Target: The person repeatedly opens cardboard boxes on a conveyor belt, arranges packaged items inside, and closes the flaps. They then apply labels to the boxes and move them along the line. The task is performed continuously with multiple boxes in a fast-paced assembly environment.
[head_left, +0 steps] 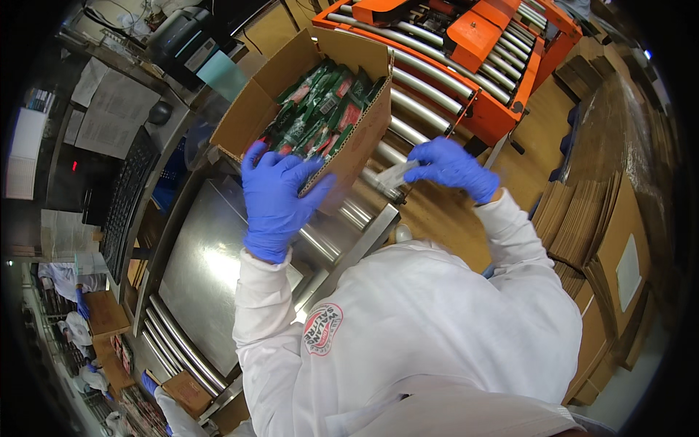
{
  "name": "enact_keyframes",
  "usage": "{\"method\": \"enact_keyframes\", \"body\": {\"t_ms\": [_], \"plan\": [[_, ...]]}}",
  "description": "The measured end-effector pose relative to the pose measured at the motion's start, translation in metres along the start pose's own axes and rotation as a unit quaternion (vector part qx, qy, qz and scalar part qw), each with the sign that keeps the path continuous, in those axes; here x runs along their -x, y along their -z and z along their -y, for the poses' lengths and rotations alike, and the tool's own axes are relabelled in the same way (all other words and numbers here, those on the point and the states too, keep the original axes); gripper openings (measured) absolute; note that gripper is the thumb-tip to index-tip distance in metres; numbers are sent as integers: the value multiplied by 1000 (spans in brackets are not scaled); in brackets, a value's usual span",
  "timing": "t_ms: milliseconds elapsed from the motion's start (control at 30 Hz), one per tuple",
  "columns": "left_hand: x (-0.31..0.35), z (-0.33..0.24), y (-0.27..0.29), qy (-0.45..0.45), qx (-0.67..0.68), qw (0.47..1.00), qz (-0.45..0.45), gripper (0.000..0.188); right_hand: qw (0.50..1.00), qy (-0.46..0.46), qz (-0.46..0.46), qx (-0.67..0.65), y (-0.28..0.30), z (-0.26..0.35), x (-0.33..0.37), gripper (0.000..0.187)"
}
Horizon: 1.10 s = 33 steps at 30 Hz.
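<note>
An open cardboard box (370, 140) stands on the roller conveyor, its flaps raised. Inside it lie several green and red plastic packs (320, 109). My left hand (280, 200), in a blue glove, grips the near wall of the box; its fingers reach over the rim and the thumb lies along the outer side. To the right of the box, my gloved right hand (453, 169) pinches a small whitish label-like piece (395, 176), slightly blurred. That piece is close to the box's right side, and I cannot tell whether it touches.
An orange machine (477, 36) with metal rollers (429, 76) stands beyond the box. Stacked flat cartons (575, 218) are at the right. On the left are a steel plate (200, 255), a keyboard (127, 197) and a dark printer-like device (182, 44). Other people work at the lower left, near another box (187, 393).
</note>
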<state>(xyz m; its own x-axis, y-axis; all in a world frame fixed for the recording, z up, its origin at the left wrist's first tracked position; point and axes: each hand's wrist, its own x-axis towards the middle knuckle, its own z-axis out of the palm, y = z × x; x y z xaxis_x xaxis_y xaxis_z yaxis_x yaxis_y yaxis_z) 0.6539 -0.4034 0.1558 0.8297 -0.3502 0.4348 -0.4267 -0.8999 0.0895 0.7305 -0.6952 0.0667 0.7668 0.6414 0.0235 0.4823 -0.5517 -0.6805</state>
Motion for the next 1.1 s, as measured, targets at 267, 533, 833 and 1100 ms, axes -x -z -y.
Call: {"method": "enact_keyframes", "body": {"t_ms": [267, 533, 833, 1100], "plan": [[-8, 1, -1, -29, 44, 998, 23, 22, 983, -46, -153, 93, -54, -17, -65, 54], [-7, 17, 10, -73, 167, 983, 7, 14, 934, -141, -327, -38, 17, -109, -82, 50], [-70, 57, -70, -43, 27, 996, -76, 56, 956, 106, -35, 271, 88, 81, -142, 69], [-72, 67, -95, -41, 2, 994, 98, 57, 982, 54, -11, 178, 68, 94, -153, 56]]}}
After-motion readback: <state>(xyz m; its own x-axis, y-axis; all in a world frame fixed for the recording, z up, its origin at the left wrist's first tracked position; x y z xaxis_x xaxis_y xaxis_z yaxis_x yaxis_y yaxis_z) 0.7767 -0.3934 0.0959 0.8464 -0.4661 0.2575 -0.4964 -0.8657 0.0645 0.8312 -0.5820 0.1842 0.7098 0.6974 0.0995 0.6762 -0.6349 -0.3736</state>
